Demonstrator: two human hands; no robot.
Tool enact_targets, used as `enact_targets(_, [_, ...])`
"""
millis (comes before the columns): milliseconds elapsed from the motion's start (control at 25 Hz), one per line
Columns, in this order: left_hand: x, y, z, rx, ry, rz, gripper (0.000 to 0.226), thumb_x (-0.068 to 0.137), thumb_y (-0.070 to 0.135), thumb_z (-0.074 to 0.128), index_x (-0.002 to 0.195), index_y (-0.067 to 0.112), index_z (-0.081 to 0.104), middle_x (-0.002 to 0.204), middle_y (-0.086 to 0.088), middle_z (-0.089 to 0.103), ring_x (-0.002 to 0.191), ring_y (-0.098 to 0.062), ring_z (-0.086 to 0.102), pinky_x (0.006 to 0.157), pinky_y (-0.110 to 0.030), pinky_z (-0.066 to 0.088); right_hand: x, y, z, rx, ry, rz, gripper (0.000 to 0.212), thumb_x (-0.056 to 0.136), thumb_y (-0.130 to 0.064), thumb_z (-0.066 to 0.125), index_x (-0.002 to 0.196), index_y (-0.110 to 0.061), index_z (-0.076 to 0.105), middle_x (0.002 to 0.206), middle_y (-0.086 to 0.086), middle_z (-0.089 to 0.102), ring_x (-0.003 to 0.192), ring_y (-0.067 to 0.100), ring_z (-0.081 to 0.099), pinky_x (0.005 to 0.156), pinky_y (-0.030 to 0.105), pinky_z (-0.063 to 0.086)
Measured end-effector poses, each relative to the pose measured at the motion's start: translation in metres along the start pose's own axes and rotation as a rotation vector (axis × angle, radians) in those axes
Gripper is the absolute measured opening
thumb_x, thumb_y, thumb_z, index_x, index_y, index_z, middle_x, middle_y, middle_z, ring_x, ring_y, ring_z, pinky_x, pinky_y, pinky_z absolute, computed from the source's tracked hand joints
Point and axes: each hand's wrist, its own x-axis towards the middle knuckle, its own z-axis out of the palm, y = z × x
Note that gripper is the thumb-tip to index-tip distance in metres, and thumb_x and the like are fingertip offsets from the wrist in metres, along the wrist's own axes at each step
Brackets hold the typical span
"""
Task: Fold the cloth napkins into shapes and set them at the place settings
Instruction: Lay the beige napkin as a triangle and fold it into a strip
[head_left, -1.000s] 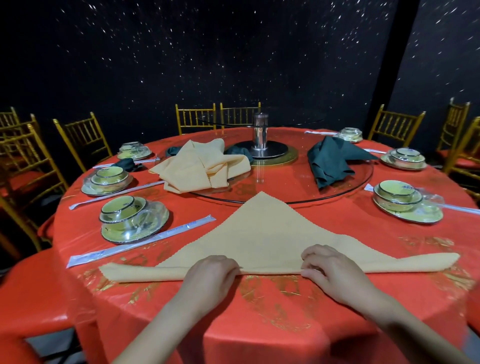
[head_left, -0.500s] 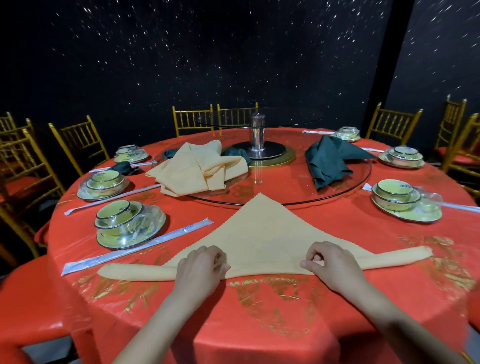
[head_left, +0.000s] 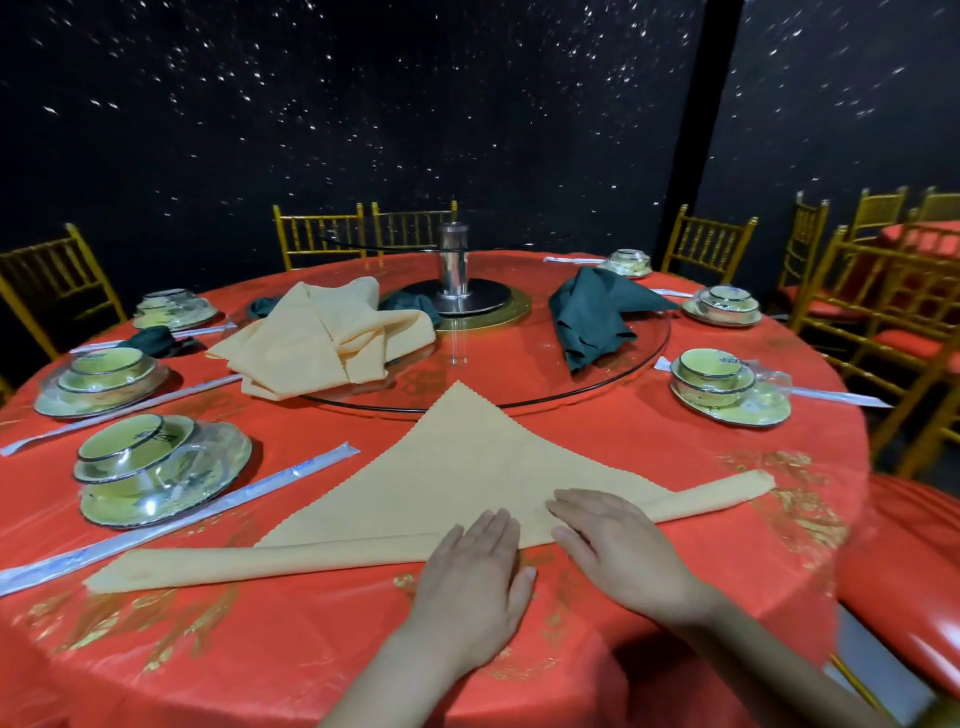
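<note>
A tan cloth napkin (head_left: 467, 457) lies flat on the red-covered tabletop (head_left: 649, 447) at the near edge. It is folded into a triangle with its tip pointing toward the glass turntable (head_left: 631, 371), and its long near edge is rolled into a narrow band. The left grip (head_left: 475, 577) is released, with fingers straight and fingertips pressing on the band near its middle. The right grip (head_left: 618, 551), also released, lies flat just beside it with its fingers across the cloth. On the turntable sit a loose pile of tan napkins (head_left: 322, 338) and a dark green napkin (head_left: 587, 317). To the left are plastic-wrapped bowls on a plate (head_left: 156, 467) beside wrapped chopsticks (head_left: 182, 514).
</note>
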Motion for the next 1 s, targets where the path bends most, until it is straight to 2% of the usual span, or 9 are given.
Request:
enact_targets(40, [0.0, 0.0, 0.001, 0.014, 0.008, -0.002, 0.082, 0.081, 0.058, -0.007, 0.151, 0.019, 0.012, 0.159, 0.003, 0.009, 0.145, -0.01, 0.002, 0.116, -0.03, 0.001, -0.006, 0.004, -0.004, -0.034, -0.082, -0.001, 0.075, 0.087, -0.067, 0.009, 0.137, -0.026, 0.047, 0.145, -0.005, 0.042, 0.136, 0.016, 0.037, 0.112, 0.03, 0.024])
enact_targets(120, [-0.001, 0.003, 0.0, 0.034, 0.007, -0.001, 0.07, 0.092, 0.055, 0.002, 0.151, 0.02, 0.009, 0.159, 0.004, 0.005, 0.145, -0.008, -0.001, 0.117, -0.029, 0.0, -0.016, 0.017, -0.013, -0.044, -0.183, 0.066, 0.106, 0.066, -0.077, -0.024, 0.148, -0.03, 0.024, 0.156, -0.008, 0.017, 0.144, 0.008, 0.011, 0.116, 0.025, 0.005])
enact_targets(240, [-0.001, 0.003, -0.003, 0.028, 0.003, 0.013, 0.09, 0.073, 0.059, -0.015, 0.151, 0.021, 0.007, 0.159, 0.006, 0.004, 0.145, -0.007, -0.002, 0.116, -0.027, -0.002, -0.023, 0.04, -0.022, -0.084, -0.253, 0.18, 0.125, 0.045, -0.078, -0.039, 0.15, -0.031, 0.009, 0.158, -0.007, 0.003, 0.145, 0.006, -0.003, 0.116, 0.024, -0.003])
enact_targets(320, [0.0, 0.002, -0.003, 0.017, -0.004, 0.006, 0.097, 0.066, 0.059, -0.018, 0.152, 0.022, 0.007, 0.159, 0.007, 0.003, 0.145, -0.007, -0.002, 0.115, -0.026, -0.003, -0.027, 0.052, -0.025, -0.121, -0.266, 0.234, 0.121, 0.049, -0.08, -0.035, 0.151, -0.028, 0.006, 0.159, -0.005, 0.0, 0.145, 0.007, -0.004, 0.116, 0.025, -0.003])
enact_targets(440, [0.001, 0.0, -0.002, 0.0, 0.002, 0.016, 0.098, 0.066, 0.061, -0.019, 0.152, 0.022, 0.007, 0.159, 0.007, 0.003, 0.145, -0.006, -0.002, 0.114, -0.025, -0.003, -0.034, 0.07, -0.029, -0.158, -0.246, 0.344, 0.099, 0.072, -0.078, -0.014, 0.151, -0.022, 0.006, 0.158, -0.004, 0.001, 0.145, 0.009, -0.002, 0.117, 0.027, -0.001])
enact_targets(600, [0.001, -0.002, -0.001, 0.021, -0.018, 0.011, 0.114, 0.058, 0.073, -0.035, 0.152, 0.023, 0.005, 0.158, 0.009, 0.001, 0.144, -0.004, -0.004, 0.111, -0.023, -0.007, -0.042, 0.083, -0.033, -0.181, -0.231, 0.454, 0.064, 0.098, -0.052, 0.014, 0.151, -0.018, 0.007, 0.159, -0.002, 0.002, 0.145, 0.008, -0.003, 0.118, 0.029, 0.0])
enact_targets(760, [0.001, -0.002, -0.001, 0.029, -0.021, 0.008, 0.125, 0.047, 0.071, -0.045, 0.151, 0.025, 0.006, 0.158, 0.01, 0.001, 0.144, -0.003, -0.004, 0.109, -0.022, -0.009, -0.049, 0.093, -0.037, -0.188, -0.208, 0.562, 0.067, 0.097, -0.054, 0.015, 0.151, -0.016, 0.005, 0.159, -0.001, 0.0, 0.145, 0.01, -0.004, 0.118, 0.032, 0.0])
enact_targets(840, [0.001, -0.002, -0.001, 0.022, -0.015, 0.014, 0.115, 0.056, 0.074, -0.037, 0.151, 0.025, 0.006, 0.158, 0.01, 0.001, 0.144, -0.003, -0.005, 0.109, -0.022, -0.009, -0.053, 0.1, -0.04, -0.191, -0.211, 0.635, 0.072, 0.095, -0.059, 0.013, 0.151, -0.016, 0.003, 0.159, 0.0, -0.002, 0.145, 0.012, -0.005, 0.118, 0.035, 0.001])
enact_targets(1000, [0.001, 0.001, -0.002, -0.015, -0.016, 0.015, 0.09, 0.073, 0.062, -0.013, 0.151, 0.023, 0.008, 0.158, 0.009, 0.002, 0.144, -0.004, -0.005, 0.114, -0.026, -0.005, -0.049, 0.098, -0.046, -0.24, -0.232, 0.714, 0.077, 0.091, -0.063, 0.005, 0.151, -0.014, 0.003, 0.159, 0.003, -0.002, 0.146, 0.015, -0.004, 0.118, 0.041, -0.001])
